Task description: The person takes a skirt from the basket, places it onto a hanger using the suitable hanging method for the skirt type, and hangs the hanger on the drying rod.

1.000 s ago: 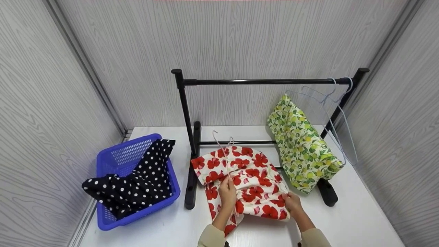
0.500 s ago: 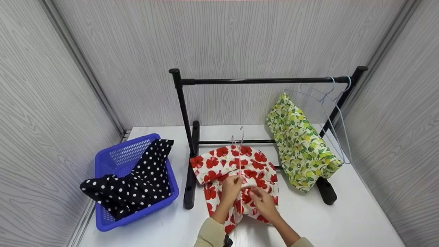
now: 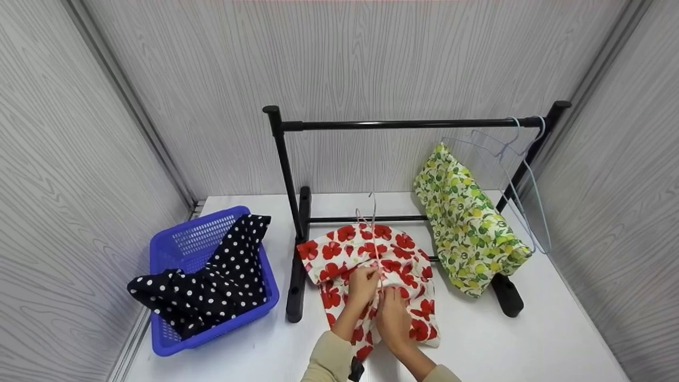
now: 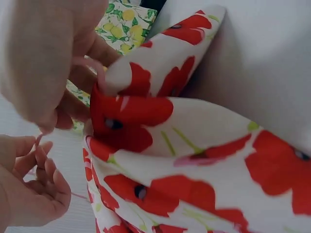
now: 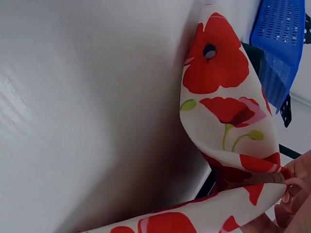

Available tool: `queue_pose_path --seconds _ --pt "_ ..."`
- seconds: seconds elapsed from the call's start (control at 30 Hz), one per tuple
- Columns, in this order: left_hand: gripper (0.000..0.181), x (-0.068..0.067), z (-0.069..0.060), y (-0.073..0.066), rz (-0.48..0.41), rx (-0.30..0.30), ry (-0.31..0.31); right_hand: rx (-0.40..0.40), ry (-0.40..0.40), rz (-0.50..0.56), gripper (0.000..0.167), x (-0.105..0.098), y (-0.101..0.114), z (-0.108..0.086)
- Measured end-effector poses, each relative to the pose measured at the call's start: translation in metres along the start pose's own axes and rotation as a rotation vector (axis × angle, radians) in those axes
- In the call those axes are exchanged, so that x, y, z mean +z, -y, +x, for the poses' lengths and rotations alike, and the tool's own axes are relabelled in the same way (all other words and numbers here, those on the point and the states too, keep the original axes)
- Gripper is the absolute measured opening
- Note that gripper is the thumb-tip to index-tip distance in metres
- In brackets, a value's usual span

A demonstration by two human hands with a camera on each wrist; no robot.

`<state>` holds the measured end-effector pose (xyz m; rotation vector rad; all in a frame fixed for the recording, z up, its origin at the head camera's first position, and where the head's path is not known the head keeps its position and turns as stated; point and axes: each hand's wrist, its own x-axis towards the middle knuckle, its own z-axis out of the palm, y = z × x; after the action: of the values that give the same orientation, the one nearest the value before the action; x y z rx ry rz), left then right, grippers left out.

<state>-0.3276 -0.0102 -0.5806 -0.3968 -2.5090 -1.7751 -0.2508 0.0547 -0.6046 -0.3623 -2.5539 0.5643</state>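
A red poppy-print cloth (image 3: 345, 249) lies on the white table, its folds also filling much of the left wrist view. My left hand (image 3: 363, 286) pinches a thin pink hanger (image 3: 375, 239) standing edge-on over the cloth, hook upward. Close beside it, my right hand (image 3: 393, 317) has its fingers curled at the hanger's lower end and the cloth. In the right wrist view, the right hand (image 5: 299, 194) pinches pink hanger wire at a gathered cloth edge (image 5: 272, 187). A second pink hook (image 3: 359, 215) shows at the cloth's far edge; its remainder is hidden.
A blue basket (image 3: 159, 249) with a black polka-dot cloth (image 3: 223, 286) stands at left. The black rack (image 3: 392, 125) stands behind, pale blue hangers (image 3: 542, 201) at its right end. A lemon-print cloth (image 3: 467, 223) hangs there. White panels (image 3: 360, 63) enclose the table.
My right hand has let go of the cloth's right side and moved left to the hanger beside my left hand. The hanger's hook has swung right. The cloth's right part has drawn inward.
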Motion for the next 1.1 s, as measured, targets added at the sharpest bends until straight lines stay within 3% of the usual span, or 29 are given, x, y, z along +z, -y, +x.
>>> queue_pose_path --seconds 0.13,0.27,0.43,0.6,0.8,0.9,1.0,1.1 --pt "0.018 -0.006 -0.001 0.01 -0.064 0.018 0.005 -0.014 -0.104 -0.082 0.009 0.001 -0.009 0.004" --pt "0.018 -0.01 -0.004 0.023 -0.069 -0.001 -0.012 -0.031 -0.125 -0.106 0.008 -0.007 -0.019 0.009" --pt "0.027 -0.014 -0.005 0.036 -0.019 -0.049 -0.011 -0.042 -0.108 -0.055 0.011 -0.021 -0.025 0.016" --pt "0.038 -0.018 0.0 0.046 0.016 -0.099 -0.01 -0.092 -0.143 0.014 0.01 -0.034 -0.034 0.025" --pt "0.041 -0.024 0.006 0.056 0.004 -0.091 -0.02 -0.154 -0.133 0.07 0.006 -0.054 -0.045 0.037" --pt "0.039 -0.028 0.01 0.057 0.013 -0.073 -0.058 -0.119 -0.074 0.123 0.007 -0.069 -0.049 0.044" --pt "0.037 -0.033 0.018 0.054 0.033 -0.034 -0.138 -0.094 -0.042 0.156 0.008 -0.084 -0.054 0.051" --pt "0.036 -0.042 0.028 0.047 0.059 -0.006 -0.203 -0.138 -0.051 0.171 0.007 -0.096 -0.06 0.059"
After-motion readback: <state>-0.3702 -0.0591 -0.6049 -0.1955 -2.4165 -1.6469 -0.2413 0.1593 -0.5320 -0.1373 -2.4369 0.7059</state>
